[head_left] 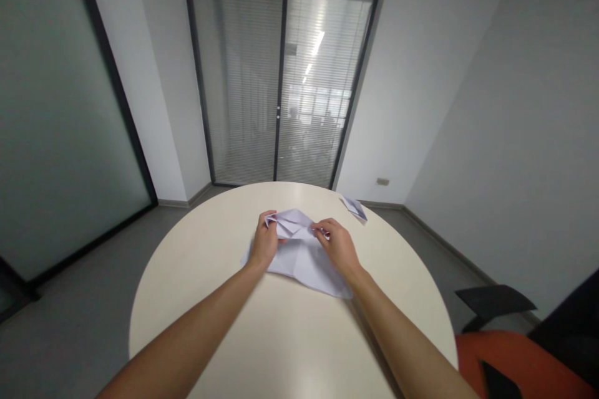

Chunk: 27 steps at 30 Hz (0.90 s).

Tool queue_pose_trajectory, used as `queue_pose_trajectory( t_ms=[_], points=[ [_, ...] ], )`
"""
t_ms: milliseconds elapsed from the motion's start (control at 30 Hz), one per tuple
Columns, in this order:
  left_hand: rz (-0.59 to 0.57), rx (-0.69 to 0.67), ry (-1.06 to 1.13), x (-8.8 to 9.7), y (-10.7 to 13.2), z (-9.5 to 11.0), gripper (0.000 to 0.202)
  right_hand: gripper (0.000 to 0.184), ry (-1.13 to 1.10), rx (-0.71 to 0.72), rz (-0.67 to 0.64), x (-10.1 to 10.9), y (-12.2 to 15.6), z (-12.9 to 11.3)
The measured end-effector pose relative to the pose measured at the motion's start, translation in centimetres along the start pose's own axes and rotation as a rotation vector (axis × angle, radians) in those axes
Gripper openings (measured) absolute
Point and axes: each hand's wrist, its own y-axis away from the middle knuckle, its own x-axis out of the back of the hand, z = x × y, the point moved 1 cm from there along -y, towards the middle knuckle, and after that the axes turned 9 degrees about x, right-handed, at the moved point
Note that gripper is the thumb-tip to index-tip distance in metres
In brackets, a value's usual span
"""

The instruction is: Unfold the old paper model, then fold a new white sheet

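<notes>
A white sheet of paper with folds across its upper part is between my hands, over the middle of the round table. My left hand grips its left folded end, thumb and fingers closed around the edge. At the right end, my right hand pinches a folded corner between thumb and fingertips. The paper's lower part spreads flat and wide toward me, creased down its middle. Beyond my right hand, a small folded paper piece lies near the table's far right edge.
An orange chair with a black armrest stands at the table's right. Behind the table is a glass door with blinds. A frosted glass panel stands on the left, and a wall socket is low on the back wall.
</notes>
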Motion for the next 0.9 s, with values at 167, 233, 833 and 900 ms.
queue_pose_trajectory(
  t_ms=[167,233,833,900],
  points=[
    [0.048,0.169,0.132,0.6,-1.0,-0.3,0.019,0.026,-0.243,-0.082,0.049,-0.2,-0.3,0.1],
    [0.038,0.209,0.188,0.9,-1.3,-0.5,0.020,0.029,-0.328,-0.094,0.028,-0.2,-0.3,-0.1],
    [-0.032,-0.363,-0.191,1.5,-0.9,0.0,0.057,0.040,-0.629,-0.207,0.223,1.1,-0.6,1.1],
    [-0.088,-0.458,-0.347,1.5,0.0,0.6,0.046,0.043,-0.603,-0.229,0.274,1.3,-0.7,1.2]
  ],
)
